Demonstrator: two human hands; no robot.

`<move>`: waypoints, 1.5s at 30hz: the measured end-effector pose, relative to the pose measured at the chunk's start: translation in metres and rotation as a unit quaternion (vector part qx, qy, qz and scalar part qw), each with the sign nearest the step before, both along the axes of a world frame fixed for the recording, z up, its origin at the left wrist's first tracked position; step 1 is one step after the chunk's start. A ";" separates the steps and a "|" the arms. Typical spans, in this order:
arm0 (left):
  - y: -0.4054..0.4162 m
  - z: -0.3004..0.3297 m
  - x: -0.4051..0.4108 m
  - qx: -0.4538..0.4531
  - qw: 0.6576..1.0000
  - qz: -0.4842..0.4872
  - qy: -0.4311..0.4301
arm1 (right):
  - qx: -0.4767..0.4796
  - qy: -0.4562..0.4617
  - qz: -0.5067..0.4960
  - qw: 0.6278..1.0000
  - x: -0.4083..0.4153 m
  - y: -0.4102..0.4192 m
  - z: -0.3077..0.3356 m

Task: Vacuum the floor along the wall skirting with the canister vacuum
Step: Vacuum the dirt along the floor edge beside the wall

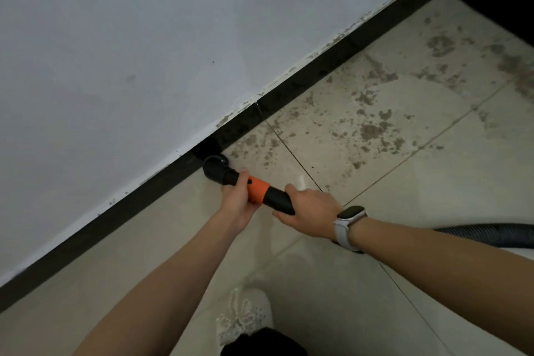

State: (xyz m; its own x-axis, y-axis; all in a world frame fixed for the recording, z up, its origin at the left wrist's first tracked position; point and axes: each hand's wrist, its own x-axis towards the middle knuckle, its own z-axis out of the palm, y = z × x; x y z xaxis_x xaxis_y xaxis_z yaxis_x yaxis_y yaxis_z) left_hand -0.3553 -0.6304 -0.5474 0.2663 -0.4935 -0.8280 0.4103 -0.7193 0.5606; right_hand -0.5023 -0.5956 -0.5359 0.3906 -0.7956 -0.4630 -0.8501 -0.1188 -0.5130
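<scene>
Wall (144, 52): pale, filling the left and top, above the skirting.
Skirting (95, 228): black strip running diagonally from lower left to upper right.
Brush nozzle (213, 163): black, round, its bristles against the skirting at floor level.
Left hand (238, 201): fingers curled round the wand (260, 191) at its orange collar, just out from the skirting.
Right hand (307, 212): fingers wrapped round the black wand behind the collar, farther from the skirting; a pale watch (348, 225) on the wrist.
Floor (375, 283): beige tiles, dirt patches (372, 130) along the skirting beyond the nozzle.
Hose (491, 234): black, ribbed, trailing right, away from the skirting.
Shoe (245, 316): white, well out from the skirting.
</scene>
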 end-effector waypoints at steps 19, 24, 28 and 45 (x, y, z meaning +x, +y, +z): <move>-0.044 -0.028 -0.092 -0.060 0.989 -0.129 -0.040 | -0.051 0.097 -0.160 0.981 -0.060 -0.003 -0.008; -0.012 -0.018 -0.058 -0.048 0.993 -0.070 -0.083 | -0.040 0.079 -0.080 0.993 -0.038 0.012 0.001; 0.020 -0.007 -0.023 -0.046 0.994 -0.017 -0.100 | -0.043 0.051 -0.021 0.998 -0.012 0.028 0.009; 0.020 -0.008 -0.088 -0.038 0.986 -0.157 -0.042 | 0.003 0.093 -0.193 0.977 -0.049 0.062 0.009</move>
